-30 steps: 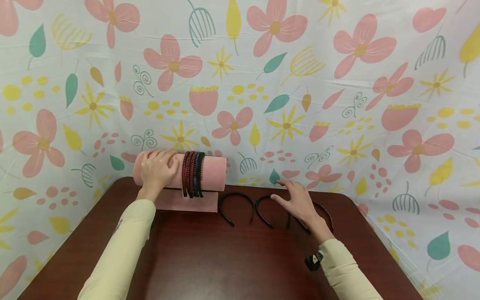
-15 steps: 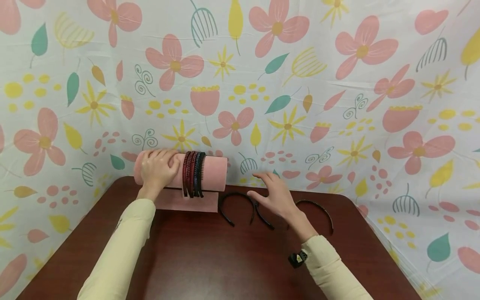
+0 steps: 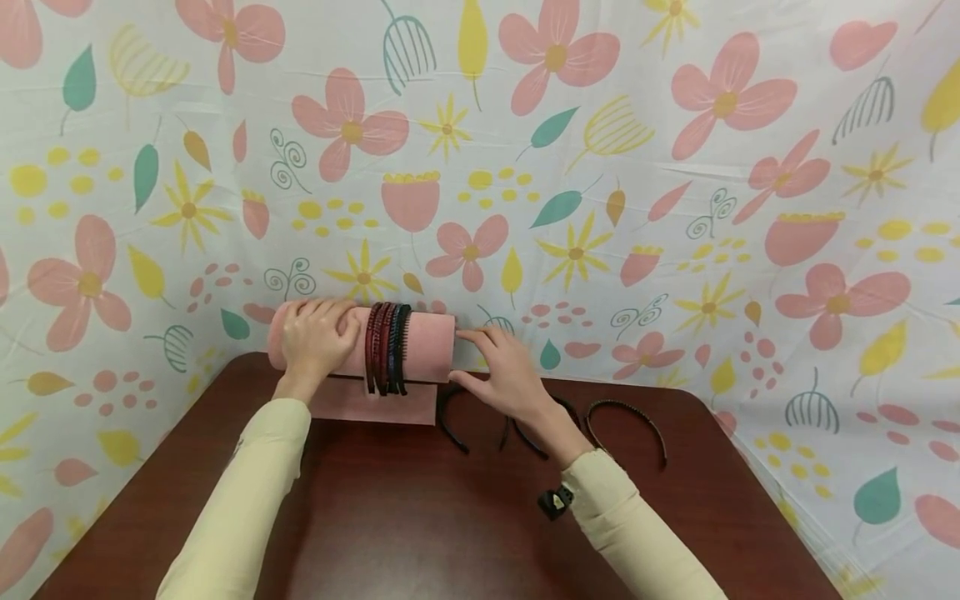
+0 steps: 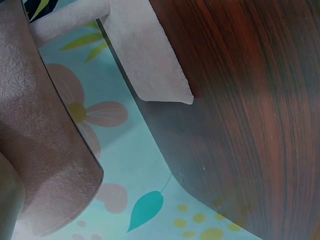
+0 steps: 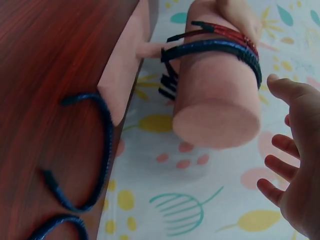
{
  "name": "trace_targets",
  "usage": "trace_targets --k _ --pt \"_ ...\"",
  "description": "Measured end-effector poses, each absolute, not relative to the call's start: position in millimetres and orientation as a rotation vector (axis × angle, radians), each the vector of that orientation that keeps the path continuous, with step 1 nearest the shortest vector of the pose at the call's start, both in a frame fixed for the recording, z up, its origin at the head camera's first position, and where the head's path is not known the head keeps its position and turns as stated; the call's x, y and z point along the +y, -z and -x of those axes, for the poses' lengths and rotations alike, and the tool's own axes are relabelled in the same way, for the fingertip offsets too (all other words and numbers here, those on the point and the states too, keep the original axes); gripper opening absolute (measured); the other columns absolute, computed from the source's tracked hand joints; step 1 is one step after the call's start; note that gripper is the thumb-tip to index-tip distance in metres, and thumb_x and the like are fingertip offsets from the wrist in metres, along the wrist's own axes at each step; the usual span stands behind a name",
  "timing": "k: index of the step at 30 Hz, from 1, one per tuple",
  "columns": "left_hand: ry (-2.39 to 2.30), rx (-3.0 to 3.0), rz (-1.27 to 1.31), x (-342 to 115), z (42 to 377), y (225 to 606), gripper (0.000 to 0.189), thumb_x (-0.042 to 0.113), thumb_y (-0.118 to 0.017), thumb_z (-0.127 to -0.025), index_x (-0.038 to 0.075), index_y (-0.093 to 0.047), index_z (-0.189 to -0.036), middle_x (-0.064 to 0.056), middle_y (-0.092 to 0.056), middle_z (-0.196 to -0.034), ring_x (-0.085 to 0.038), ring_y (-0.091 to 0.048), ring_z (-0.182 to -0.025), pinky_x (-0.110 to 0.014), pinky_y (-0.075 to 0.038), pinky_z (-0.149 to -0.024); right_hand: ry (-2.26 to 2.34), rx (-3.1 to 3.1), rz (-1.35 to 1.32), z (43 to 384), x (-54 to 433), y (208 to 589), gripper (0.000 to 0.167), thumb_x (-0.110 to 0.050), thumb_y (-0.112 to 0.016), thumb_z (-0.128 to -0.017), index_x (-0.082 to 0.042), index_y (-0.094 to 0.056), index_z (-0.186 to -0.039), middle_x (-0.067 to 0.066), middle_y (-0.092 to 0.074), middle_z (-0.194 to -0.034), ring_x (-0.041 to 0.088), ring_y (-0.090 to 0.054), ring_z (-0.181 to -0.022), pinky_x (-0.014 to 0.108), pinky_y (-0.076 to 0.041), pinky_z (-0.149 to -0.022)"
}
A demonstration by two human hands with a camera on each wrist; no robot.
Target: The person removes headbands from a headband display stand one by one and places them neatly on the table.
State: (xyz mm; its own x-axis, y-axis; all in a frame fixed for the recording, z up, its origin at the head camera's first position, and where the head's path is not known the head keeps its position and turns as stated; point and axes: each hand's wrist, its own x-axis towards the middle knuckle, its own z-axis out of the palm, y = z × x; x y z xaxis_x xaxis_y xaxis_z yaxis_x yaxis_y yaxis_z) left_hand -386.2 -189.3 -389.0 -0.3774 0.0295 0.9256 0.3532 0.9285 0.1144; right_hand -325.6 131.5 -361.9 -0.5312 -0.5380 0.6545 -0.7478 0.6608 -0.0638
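Note:
A pink plush headband stand [image 3: 431, 348] lies at the back left, its roll held above a flat base [image 3: 397, 406]. My left hand [image 3: 313, 340] grips the roll's left end from above. Several red, black and dark blue headbands [image 3: 387, 346] wrap the roll side by side, right of that hand. My right hand [image 3: 508, 373], holding nothing, has its fingers spread and loosely bent by the roll's right end; the right wrist view has the hand [image 5: 302, 155] apart from the roll [image 5: 217, 100]. In the left wrist view, the roll [image 4: 47, 145] fills the left side.
On the table [image 3: 420, 517] lie dark headbands: one [image 3: 448, 427] partly behind my right hand, another [image 3: 531, 443] under my forearm, and a braided one [image 3: 640, 409] at the right. A flowered cloth [image 3: 480, 167] hangs behind the table's back edge.
My right hand has moved left, from above the loose headbands to the right end of the roll. My left hand keeps its grip on the stand.

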Motion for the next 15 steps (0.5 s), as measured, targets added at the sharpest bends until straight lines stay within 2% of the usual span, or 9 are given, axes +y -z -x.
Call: trace_targets --k 7,15 --pt "0.361 -1.920 0.270 -188 387 391 0.037 0.034 -0.050 -0.088 0.013 -0.078 -0.097 -0.006 -0.077 -0.101 -0.030 -0.070 -0.094 -0.050 -0.048 -0.094 -0.382 -2.317 -0.956 327 108 358 0.060 -0.046 -0.072 -0.087 -0.015 -0.057 -0.136 0.007 -0.057 -0.130 0.027 -0.055 -0.117 0.047 -0.048 -0.096" --pt "0.351 -1.942 0.271 -189 388 390 0.040 0.036 -0.046 -0.091 0.014 -0.079 -0.099 -0.006 -0.077 -0.103 -0.030 -0.070 -0.097 -0.050 -0.048 -0.095 -0.317 -2.398 -0.932 326 83 353 0.062 -0.049 -0.072 -0.086 -0.019 -0.055 -0.138 0.005 -0.051 -0.138 0.029 -0.048 -0.126 0.053 -0.042 -0.100"
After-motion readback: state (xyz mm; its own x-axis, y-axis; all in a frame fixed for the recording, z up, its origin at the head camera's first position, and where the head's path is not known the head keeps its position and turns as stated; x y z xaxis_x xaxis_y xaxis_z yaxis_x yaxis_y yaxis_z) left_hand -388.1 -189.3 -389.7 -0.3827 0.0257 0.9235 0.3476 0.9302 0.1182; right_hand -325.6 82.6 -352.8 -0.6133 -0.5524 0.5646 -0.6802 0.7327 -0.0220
